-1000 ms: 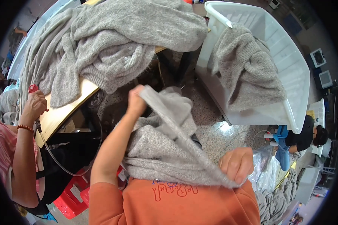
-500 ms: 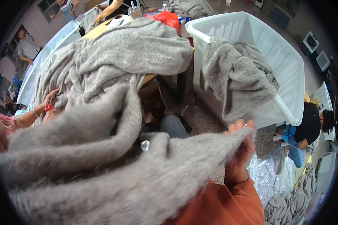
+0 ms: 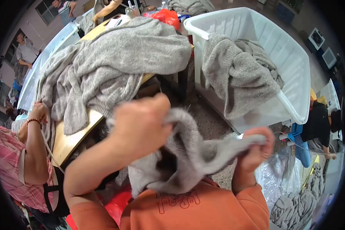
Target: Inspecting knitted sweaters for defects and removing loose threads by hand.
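Observation:
A fuzzy grey knit garment (image 3: pixel 195 143) hangs between my hands in front of my orange top. My left hand (image 3: pixel 143 122), raised and blurred by motion, is closed on its upper edge. At the right, my right hand (image 3: pixel 258 147) grips another edge and stretches it sideways. Between the two, the cloth sags in a loop with a dark opening. Beyond my left hand, more grey knitwear (image 3: pixel 130 50) lies heaped on a wooden table (image 3: pixel 71 143). Another grey knit piece (image 3: pixel 237 80) drapes over the near rim of a white plastic bin (image 3: pixel 291 57).
Close at my left, a person in a pink checked shirt (image 3: pixel 21 161) works at the table. Clear plastic sheeting (image 3: pixel 278 178) and grey knits (image 3: pixel 293 207) lie at the lower right. A red plastic bag (image 3: pixel 166 17) rests at the table's far end. Other people stand farther off.
The garment, which was spread wide across the lower left, has been drawn in before my chest. My left hand has come into view on it. My right hand still holds its edge.

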Demonstrator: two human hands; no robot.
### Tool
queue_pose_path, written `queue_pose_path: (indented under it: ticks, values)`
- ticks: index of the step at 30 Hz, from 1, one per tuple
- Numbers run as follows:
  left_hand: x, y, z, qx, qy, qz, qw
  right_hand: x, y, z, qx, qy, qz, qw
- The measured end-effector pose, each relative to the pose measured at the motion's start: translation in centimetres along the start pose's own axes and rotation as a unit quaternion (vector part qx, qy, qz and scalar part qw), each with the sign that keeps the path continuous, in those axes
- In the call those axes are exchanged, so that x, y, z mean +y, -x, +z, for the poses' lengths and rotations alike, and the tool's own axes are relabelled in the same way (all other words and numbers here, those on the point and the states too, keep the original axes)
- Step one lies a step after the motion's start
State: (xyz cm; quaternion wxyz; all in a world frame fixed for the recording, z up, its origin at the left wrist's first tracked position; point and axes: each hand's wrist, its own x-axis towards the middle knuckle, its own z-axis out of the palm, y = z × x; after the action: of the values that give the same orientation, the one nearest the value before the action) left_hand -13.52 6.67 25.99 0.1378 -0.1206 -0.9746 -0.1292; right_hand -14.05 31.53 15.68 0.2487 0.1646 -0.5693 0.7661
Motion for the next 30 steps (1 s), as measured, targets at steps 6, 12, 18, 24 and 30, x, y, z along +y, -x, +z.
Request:
queue_pose_path:
  ticks: [6,12,18,24,30]
  values:
    - [-1.5,7.2,10.3,-0.191,0.159,-0.046,0.968,6.6,4.1,4.9,-0.495,-0.003,0.125,0.860]
    - [-8.7,11.2,12.1,-0.109,0.161,-0.080,0.978,8.6,5.0,5.9,-0.554,0.046,0.220,0.802]
    - [-11.9,18.0,18.3,-0.229,0.335,-0.308,0.860,8.8,5.2,6.8,-0.493,0.057,0.156,0.854]
    - [-10.0,14.2,12.7,0.198,0.315,-0.268,0.889,9.6,5.3,7.2,-0.401,0.267,-0.094,0.871]
    - [-9.9,10.9,0.9,0.309,0.059,-0.079,0.946,6.0,-0.3,9.3,-0.295,0.281,-0.314,0.858]
